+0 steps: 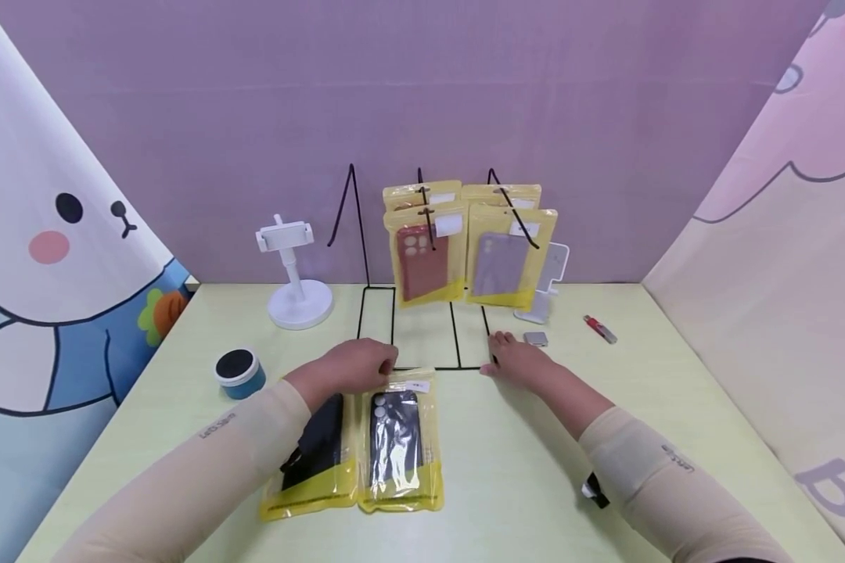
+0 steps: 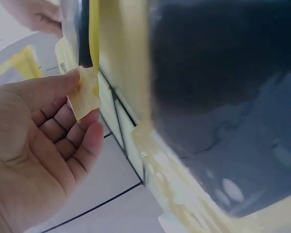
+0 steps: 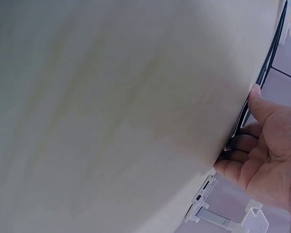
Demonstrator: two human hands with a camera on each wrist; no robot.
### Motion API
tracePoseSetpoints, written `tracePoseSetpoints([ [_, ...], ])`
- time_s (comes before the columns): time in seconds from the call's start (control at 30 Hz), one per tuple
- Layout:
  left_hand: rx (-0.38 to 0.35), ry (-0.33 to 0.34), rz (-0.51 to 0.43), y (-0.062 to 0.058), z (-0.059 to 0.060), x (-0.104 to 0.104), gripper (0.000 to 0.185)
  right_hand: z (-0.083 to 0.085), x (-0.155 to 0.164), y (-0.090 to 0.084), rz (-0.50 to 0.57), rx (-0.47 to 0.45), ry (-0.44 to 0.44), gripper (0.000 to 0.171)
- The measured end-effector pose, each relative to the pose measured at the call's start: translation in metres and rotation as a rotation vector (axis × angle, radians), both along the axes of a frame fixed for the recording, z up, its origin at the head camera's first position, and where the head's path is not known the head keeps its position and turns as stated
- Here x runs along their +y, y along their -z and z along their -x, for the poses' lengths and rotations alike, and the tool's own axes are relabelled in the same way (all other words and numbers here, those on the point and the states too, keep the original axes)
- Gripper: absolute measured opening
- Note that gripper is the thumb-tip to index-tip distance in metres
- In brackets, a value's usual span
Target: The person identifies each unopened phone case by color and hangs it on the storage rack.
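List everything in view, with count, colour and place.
Packaged phone cases: two, dark in yellow bags, flat on the near table.
Hanging phone cases: four bags, front ones red and lilac, on the rack.
Wire display rack: one, black, table centre.
Phone stand: one, white, back left.
Second stand: one, white, behind the rack's right.
Round tin: one, blue, left.
Red stick: one, back right.
Small grey block: one, by the right hand.
Left hand: pinching a bag's top.
Right hand: on the rack's base.

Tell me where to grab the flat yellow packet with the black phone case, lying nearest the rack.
Pinch the yellow packet with the black phone case by its top header strip, coming from the rack side: it lies flat, and the left hand already pinches that end.
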State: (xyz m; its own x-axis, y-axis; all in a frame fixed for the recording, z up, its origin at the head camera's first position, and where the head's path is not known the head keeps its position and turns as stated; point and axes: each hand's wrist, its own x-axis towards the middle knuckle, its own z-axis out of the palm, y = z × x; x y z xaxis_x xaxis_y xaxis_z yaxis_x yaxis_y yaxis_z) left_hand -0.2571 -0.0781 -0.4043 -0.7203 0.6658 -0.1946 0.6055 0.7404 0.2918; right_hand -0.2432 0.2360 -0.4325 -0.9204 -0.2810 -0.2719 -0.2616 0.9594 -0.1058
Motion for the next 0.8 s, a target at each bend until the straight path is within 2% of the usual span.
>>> tracePoseSetpoints([
  [0.17,-0.063,-0.002,-0.130,-0.011,0.002,-0.009,0.005,0.000,-0.001,-0.002,-0.001,-0.017,0.016,0.072],
  [0.27,-0.100,-0.013,-0.186,-0.020,0.001,-0.014,0.011,0.000,-0.002,-0.003,0.004,-0.026,0.023,0.073],
  [0.37,-0.147,-0.045,-0.269,-0.031,-0.003,-0.017,0.012,0.000,-0.002,-0.003,0.009,-0.023,0.019,0.072],
  [0.5,-0.173,-0.059,-0.375,-0.044,-0.011,-0.022,0.008,-0.001,-0.001,-0.002,0.016,-0.009,0.007,0.072],
  [0.63,-0.158,-0.051,-0.450,-0.059,-0.023,-0.028,0.006,-0.001,0.000,-0.001,0.021,-0.005,0.011,0.072],
  [0.8,-0.077,-0.046,-0.534,-0.084,-0.037,-0.036,0.005,-0.002,0.001,-0.001,0.024,0.005,0.009,0.071],
])
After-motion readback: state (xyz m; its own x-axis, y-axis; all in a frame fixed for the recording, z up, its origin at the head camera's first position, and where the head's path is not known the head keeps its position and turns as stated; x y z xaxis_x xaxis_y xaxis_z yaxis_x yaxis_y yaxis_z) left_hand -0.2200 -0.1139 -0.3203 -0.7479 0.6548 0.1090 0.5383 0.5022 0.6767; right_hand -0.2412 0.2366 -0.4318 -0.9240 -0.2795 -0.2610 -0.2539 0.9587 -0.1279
